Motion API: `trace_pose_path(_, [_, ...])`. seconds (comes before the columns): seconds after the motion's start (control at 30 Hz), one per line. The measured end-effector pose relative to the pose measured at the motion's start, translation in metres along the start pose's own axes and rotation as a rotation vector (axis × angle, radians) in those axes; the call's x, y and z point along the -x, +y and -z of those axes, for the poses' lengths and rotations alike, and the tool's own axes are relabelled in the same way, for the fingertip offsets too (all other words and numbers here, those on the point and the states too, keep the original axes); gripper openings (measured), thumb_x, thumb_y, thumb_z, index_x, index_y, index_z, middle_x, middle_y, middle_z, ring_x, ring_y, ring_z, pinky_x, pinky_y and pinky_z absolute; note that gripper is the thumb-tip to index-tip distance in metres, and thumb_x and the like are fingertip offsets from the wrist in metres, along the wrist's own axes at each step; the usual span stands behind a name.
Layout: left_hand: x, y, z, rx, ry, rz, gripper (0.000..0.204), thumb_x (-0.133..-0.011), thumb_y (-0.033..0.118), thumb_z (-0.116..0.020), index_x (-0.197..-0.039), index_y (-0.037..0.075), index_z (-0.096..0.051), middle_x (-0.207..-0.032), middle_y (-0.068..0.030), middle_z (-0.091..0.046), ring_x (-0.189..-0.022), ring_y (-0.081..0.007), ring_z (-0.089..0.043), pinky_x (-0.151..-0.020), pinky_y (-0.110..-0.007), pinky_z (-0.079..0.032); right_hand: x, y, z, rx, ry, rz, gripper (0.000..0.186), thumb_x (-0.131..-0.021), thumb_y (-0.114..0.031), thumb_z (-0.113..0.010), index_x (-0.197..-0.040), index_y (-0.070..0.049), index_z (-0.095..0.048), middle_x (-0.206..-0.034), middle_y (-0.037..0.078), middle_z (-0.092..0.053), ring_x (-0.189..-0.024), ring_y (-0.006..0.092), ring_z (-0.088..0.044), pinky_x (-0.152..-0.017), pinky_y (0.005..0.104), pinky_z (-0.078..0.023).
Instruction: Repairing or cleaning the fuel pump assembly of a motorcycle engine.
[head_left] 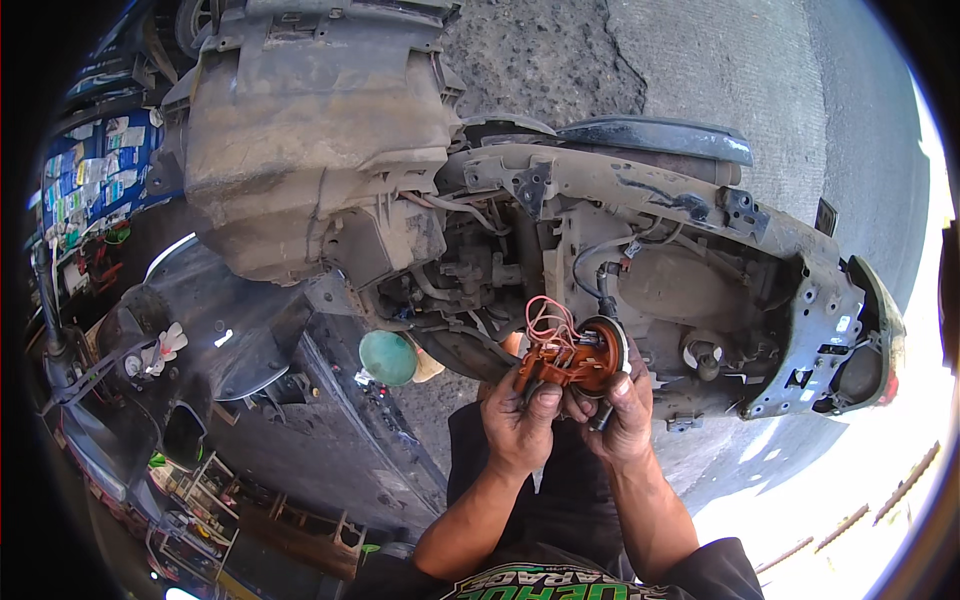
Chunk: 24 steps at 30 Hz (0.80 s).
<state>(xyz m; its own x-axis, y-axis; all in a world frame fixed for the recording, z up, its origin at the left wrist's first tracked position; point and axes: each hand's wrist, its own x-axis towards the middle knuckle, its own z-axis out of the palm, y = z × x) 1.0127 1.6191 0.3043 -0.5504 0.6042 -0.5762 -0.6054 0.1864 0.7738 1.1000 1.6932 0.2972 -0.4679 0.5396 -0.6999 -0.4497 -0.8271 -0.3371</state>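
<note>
My left hand (pixel 522 425) grips an orange plastic assembly (pixel 560 362) with thin loops of pink and pale wire on top. My right hand (pixel 622 415) holds the same unit at its round flanged end (pixel 605 340), which has a pale ring and a dark tubular fitting. Both hands are low in the middle of the view, fingertips partly hidden behind the part. A dark hose (pixel 598 290) runs down to it from the dirty stripped vehicle frame (pixel 780 250) just beyond.
A large dusty plastic housing (pixel 300 150) fills the upper left. A green bowl (pixel 388 357) lies below the frame. Dark panels (pixel 230 350), a blue surface covered in stickers (pixel 110 170) and metal racks (pixel 210 490) are on the left. Rough pavement (pixel 700 60) lies behind; sunlit ground at right.
</note>
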Motion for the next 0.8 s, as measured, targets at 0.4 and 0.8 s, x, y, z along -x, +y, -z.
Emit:
trace_pose_path(0.4, [0.001, -0.015, 0.000, -0.494, 0.102, -0.334, 0.055, -0.096, 0.041, -0.062, -0.123, -0.007, -0.057, -0.089, -0.0036, -0.064, -0.070, -0.0052, -0.054, -0.059, -0.019, -0.042, 0.002, 0.000, 0.000, -0.022, 0.030, -0.009, 0.078, -0.078, -0.030, -0.085, -0.135, 0.000, -0.042, -0.100, 0.010, -0.062, -0.060, 0.0106, -0.054, -0.047, 0.0223, -0.041])
trace_pose_path(0.8, [0.003, -0.004, -0.018, 0.012, 0.142, -0.049, 0.051, -0.093, 0.039, -0.068, -0.120, -0.003, -0.058, -0.078, 0.0043, -0.055, -0.060, -0.0019, -0.044, -0.050, -0.018, -0.034, 0.003, 0.002, -0.001, 0.037, 0.049, 0.042, 0.073, -0.078, -0.028, -0.084, -0.133, -0.001, -0.044, -0.097, 0.009, -0.062, -0.059, 0.0105, -0.054, -0.048, 0.0230, -0.041])
